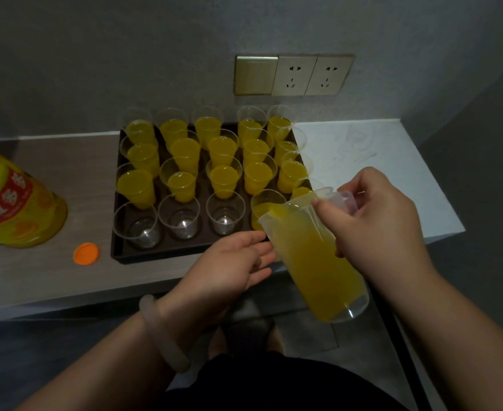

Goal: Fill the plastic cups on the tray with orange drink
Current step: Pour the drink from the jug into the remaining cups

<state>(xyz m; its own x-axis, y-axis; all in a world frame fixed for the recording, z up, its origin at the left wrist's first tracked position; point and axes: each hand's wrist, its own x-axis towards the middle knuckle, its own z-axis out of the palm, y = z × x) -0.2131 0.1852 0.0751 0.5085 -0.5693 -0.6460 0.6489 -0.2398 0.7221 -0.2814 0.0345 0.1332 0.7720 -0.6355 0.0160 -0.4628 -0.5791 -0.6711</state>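
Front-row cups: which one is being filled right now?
The fourth cup from the left: the jug, held by the right hand, tips over its rim and it is part full. The three cups left of it are empty.

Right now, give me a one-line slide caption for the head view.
Right hand tips the pitcher into a front-row cup on the tray; left hand beside it; three cups empty.

Dark brown tray point(116, 250) — yellow-orange drink point(137, 182) — orange cap point(86, 253).
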